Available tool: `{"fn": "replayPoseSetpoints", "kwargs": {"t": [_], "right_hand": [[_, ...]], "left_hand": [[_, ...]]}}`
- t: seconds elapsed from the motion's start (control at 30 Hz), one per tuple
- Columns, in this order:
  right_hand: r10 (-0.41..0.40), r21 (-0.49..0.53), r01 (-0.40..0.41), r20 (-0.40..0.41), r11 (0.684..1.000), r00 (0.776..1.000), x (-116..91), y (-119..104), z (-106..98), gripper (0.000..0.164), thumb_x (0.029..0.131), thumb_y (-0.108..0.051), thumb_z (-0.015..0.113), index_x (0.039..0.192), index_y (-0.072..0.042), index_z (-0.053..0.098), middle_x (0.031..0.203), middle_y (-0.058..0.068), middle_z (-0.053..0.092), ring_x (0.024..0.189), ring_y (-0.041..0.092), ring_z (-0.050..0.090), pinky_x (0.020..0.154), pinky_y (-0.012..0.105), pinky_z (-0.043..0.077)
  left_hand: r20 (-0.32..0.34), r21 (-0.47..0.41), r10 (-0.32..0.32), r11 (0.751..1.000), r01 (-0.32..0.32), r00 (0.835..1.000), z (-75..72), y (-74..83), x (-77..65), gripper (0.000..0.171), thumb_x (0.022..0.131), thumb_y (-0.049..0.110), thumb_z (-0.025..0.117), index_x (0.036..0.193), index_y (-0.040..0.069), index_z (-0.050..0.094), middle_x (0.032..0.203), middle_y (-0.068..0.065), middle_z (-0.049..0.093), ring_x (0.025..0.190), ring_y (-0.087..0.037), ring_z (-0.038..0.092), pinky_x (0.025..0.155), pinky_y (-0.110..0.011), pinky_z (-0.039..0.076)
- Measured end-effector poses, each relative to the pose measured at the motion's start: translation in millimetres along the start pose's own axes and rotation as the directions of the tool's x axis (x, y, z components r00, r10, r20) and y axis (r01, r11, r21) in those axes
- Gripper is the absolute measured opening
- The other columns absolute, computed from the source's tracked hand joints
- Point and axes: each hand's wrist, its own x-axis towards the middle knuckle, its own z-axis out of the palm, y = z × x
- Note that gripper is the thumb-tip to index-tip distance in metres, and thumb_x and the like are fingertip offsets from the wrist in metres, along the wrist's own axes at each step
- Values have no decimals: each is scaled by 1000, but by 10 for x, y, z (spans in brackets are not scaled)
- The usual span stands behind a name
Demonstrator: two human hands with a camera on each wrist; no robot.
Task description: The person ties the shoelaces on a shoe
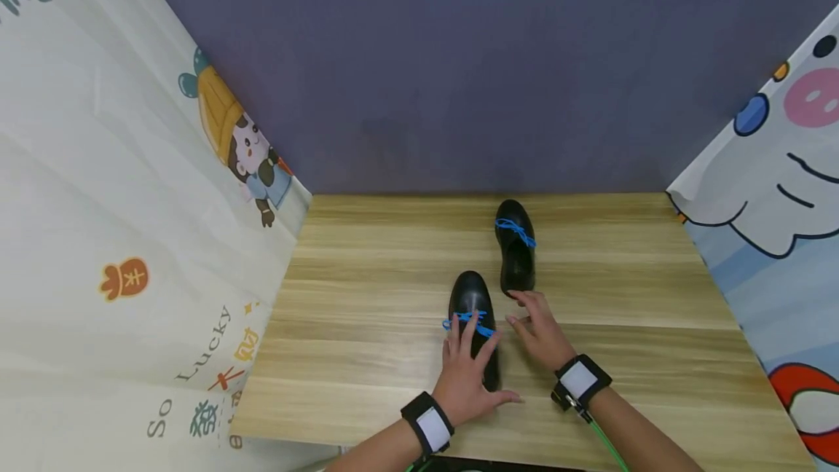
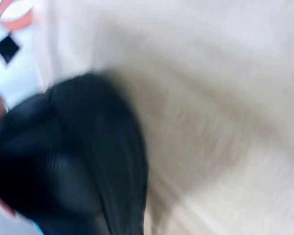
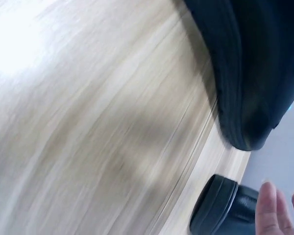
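Two black lace-up shoes with blue laces stand on the wooden tabletop, toes pointing away from me. The nearer shoe (image 1: 470, 288) is left of the farther shoe (image 1: 518, 262). My left hand (image 1: 467, 384) is over the nearer shoe with fingers spread, its fingertips at the blue laces (image 1: 483, 329); whether they press on it cannot be told. Just behind the farther shoe's heel is my right hand (image 1: 542, 330), fingers loosely bent and nothing held; contact is unclear. Blurred, the nearer shoe's heel (image 2: 88, 161) fills the left wrist view's left side. Right-hand fingers (image 3: 267, 210) show beside a heel (image 3: 218, 210).
A dark blue-grey panel (image 1: 419, 71) borders the table's (image 1: 367, 253) far edge. Printed white cloth (image 1: 85, 202) lies along the left side, and another printed cloth (image 1: 754, 282) along the right. A green cord (image 1: 608, 443) runs from the right wristband.
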Motion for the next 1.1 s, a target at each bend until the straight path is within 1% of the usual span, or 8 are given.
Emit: {"fn": "replayPoseSetpoints", "kwargs": {"t": [0.1,0.2,0.4,0.5,0.63,0.7,0.87,1.1], "right_hand": [[12,-39,-12,-10,999,1000,-23,29,-24,55,91,3,69,142,-3,48,128,23,43,108,40,52,78,49,56],[9,-73,-10,-17,997,1000,-25,42,-41,60,90,0,72,144,-8,46,132,23,41,110,38,51,79,52,54],[-12,-101,8,-37,995,999,-18,52,-71,69,87,0,75,148,-12,45,136,23,38,116,31,48,82,48,52],[-11,-87,8,-38,996,999,-19,50,-65,69,87,-1,75,148,-14,45,137,24,37,117,30,48,80,49,53],[-11,-78,9,-24,997,1000,-40,53,-19,68,88,-1,75,149,-12,45,140,24,35,117,33,49,79,51,55],[-20,-72,19,-5,997,1000,-63,53,13,69,88,0,75,149,-10,45,142,25,34,117,36,52,78,50,56],[-39,-66,42,39,997,998,-124,45,77,70,87,3,74,149,-8,43,143,28,33,113,42,57,75,48,58],[-6,-69,8,43,998,999,-160,45,85,67,89,0,73,149,-8,43,145,25,33,114,41,58,76,49,57]], "left_hand": [[49,57,5,998,-8,999,70,79,-61,109,64,78,76,155,33,37,167,-14,7,143,-60,14,84,-76,44],[69,84,-15,996,9,998,125,107,-99,105,64,74,80,153,34,41,168,-15,4,143,-60,12,81,-74,46],[79,147,-47,989,35,996,183,127,-124,98,69,61,85,153,33,42,166,-19,5,139,-63,21,79,-63,53],[77,161,-54,986,41,996,188,127,-120,94,71,53,87,152,30,43,164,-24,7,135,-64,27,84,-56,55],[68,137,-77,988,68,995,188,112,-92,92,71,45,89,150,25,46,161,-32,8,130,-66,32,89,-49,55],[68,115,-94,990,86,993,186,104,-69,92,72,42,89,150,23,46,160,-35,5,130,-66,33,88,-47,56],[83,76,-136,989,129,987,157,87,-6,88,75,38,88,150,23,46,159,-36,3,129,-66,35,80,-42,58],[87,64,-177,983,172,980,169,-20,81,84,76,34,87,150,25,47,161,-32,10,133,-62,33,71,-39,59]]}}
